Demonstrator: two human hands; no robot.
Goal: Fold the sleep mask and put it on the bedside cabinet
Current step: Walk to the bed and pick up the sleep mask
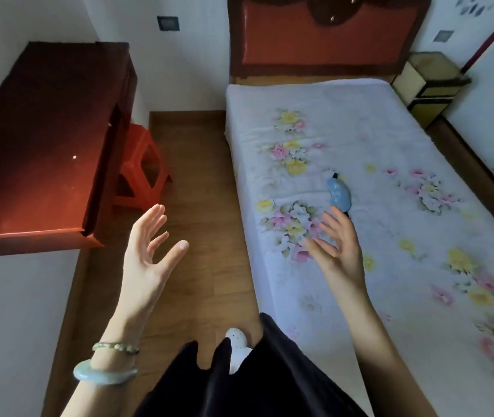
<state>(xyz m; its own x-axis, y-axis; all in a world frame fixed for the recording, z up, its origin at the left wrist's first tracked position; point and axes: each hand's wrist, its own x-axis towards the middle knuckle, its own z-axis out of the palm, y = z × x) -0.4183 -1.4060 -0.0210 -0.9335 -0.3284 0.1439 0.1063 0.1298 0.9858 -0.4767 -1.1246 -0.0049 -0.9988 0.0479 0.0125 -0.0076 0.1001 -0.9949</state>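
A light blue sleep mask (339, 192) with a black strap lies flat on the flowered bed sheet (390, 176), near the bed's middle. My right hand (337, 245) hovers over the sheet just short of the mask, fingers spread, holding nothing. My left hand (149, 245) is raised over the wooden floor, palm turned inward, fingers apart and empty. A yellow bedside cabinet (429, 82) stands at the far right of the headboard, well beyond both hands.
A dark red wooden desk (44, 139) fills the left side, with a red plastic stool (140, 170) tucked beside it. A strip of wooden floor (197, 191) runs between desk and bed. The red headboard (326, 34) stands against the far wall.
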